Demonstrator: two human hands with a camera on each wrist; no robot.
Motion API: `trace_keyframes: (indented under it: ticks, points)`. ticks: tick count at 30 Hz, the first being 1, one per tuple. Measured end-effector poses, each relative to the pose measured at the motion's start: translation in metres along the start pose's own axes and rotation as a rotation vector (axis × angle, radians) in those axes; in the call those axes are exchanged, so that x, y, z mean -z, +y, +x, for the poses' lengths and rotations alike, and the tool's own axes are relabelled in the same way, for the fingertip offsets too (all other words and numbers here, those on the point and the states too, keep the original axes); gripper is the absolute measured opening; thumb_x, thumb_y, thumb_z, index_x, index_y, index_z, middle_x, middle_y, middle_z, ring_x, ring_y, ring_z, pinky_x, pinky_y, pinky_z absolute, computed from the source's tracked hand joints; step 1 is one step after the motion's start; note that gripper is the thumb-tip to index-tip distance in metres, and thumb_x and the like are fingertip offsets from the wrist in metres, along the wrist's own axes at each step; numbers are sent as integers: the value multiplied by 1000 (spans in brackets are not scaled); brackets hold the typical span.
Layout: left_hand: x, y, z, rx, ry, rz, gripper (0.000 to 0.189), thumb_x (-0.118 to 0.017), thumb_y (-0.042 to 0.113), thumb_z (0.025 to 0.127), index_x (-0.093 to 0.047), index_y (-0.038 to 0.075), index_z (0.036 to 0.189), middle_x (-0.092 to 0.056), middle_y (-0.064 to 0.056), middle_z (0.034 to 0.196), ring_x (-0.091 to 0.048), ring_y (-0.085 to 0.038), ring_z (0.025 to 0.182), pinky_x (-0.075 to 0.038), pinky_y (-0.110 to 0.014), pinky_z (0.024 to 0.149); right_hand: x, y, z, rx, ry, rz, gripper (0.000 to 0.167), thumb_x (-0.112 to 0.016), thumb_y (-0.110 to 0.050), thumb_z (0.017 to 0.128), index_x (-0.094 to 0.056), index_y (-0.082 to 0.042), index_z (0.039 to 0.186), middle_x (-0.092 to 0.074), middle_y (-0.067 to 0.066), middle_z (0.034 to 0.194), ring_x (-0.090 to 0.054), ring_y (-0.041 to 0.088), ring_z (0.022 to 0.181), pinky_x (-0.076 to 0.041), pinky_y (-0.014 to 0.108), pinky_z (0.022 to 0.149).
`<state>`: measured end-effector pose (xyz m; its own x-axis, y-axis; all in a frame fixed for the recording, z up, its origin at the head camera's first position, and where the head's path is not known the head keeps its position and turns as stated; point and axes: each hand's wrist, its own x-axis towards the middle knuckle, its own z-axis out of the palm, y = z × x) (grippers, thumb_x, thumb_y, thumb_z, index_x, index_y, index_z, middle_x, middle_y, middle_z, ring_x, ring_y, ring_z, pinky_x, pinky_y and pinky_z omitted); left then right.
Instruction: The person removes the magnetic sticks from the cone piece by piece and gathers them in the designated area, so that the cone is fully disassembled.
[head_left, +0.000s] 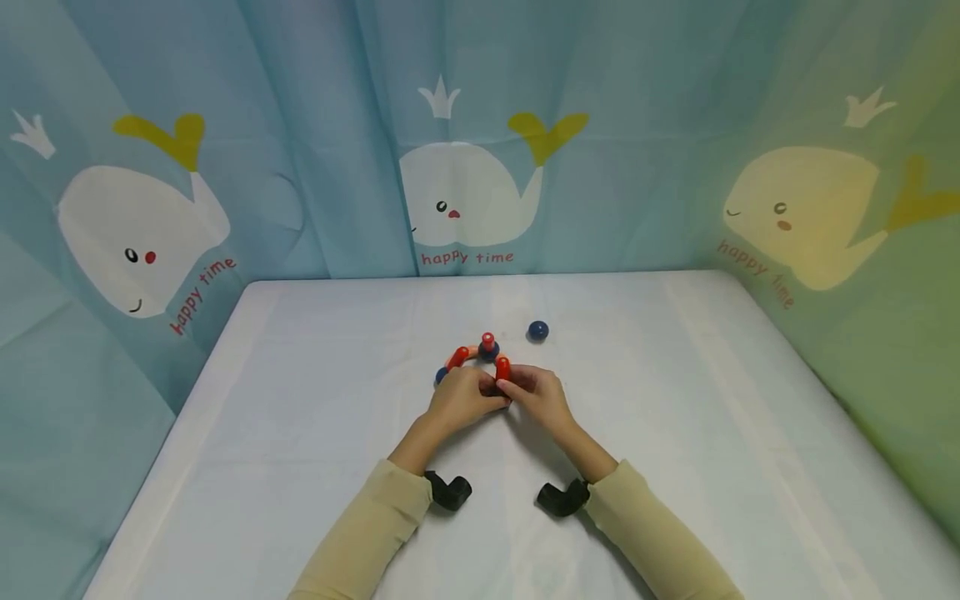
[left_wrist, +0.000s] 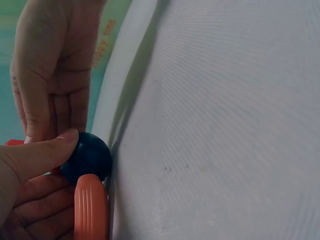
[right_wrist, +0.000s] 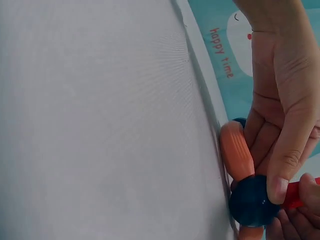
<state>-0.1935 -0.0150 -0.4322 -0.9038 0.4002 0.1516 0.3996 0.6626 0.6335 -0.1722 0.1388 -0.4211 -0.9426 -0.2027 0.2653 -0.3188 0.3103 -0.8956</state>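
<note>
- In the head view, a white worktop (head_left: 675, 400) is being shown in front of a blue curtain (head_left: 322, 192) printed with white whales and "happy time".
- Near the middle, a small structure of navy balls and red and orange bars is being handled by two bare hands in beige sleeves (head_left: 652, 533).
- A navy ball (left_wrist: 87, 157) is being pinched by the left grip (head_left: 461, 398), its thumb pressed on the surface; this is being revealed by both wrist views, while in the head view the ball is being largely hidden by fingers.
- A red bar (head_left: 503, 368) is being pinched by the right grip (head_left: 538, 398); its upright stance is being shown from the head, but only a sliver is being caught from the left wrist.
- In the right wrist view, the bar's end is being held against the pinched ball; whether they are joined cannot be told.
- A ridged, curved orange bar (right_wrist: 237, 151) is being shown touching that ball in both wrist views.
- Only from the head are a second red bar (head_left: 488, 341), being supported upright by a rear navy ball (head_left: 489, 353), and a loose navy ball (head_left: 537, 331), lying apart behind the right grip, being shown.
</note>
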Motion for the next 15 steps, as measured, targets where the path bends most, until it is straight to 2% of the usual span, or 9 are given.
trace_keyframes:
  ticks: [5, 8, 11, 15]
  points:
    - [1, 2, -1, 29, -18, -1, 19, -77, 28, 74, -74, 12, 81, -58, 11, 61, -43, -4, 53, -33, -20, 48, 1, 16, 5, -81, 66, 85, 24, -63, -2, 86, -62, 14, 104, -65, 23, 94, -65, 19, 82, -50, 19, 70]
    - [1, 2, -1, 33, -22, -5, 20, -77, 28, 75, -74, 11, 86, -62, 10, 66, -46, -4, 56, -37, -20, 52, 2, 17, 7, -98, 70, 101, 27, -64, -5, 86, -62, 13, 105, -65, 23, 95, -65, 18, 83, -50, 20, 70]
    - [0, 2, -1, 34, -27, -9, 22, -76, 28, 75, -74, 10, 88, -66, 7, 72, -52, -4, 61, -43, -21, 56, 7, 20, 8, -117, 74, 34, 29, -65, -8, 86, -62, 13, 107, -65, 22, 97, -64, 20, 87, -49, 19, 72]
    - [1, 3, -1, 73, -36, -8, 26, -76, 29, 75, -73, 9, 93, -69, 4, 83, -60, -6, 74, -48, -23, 66, 20, 29, 12, -172, 149, -53, 29, -67, -10, 84, -64, 10, 105, -66, 21, 97, -62, 26, 89, -46, 17, 72]
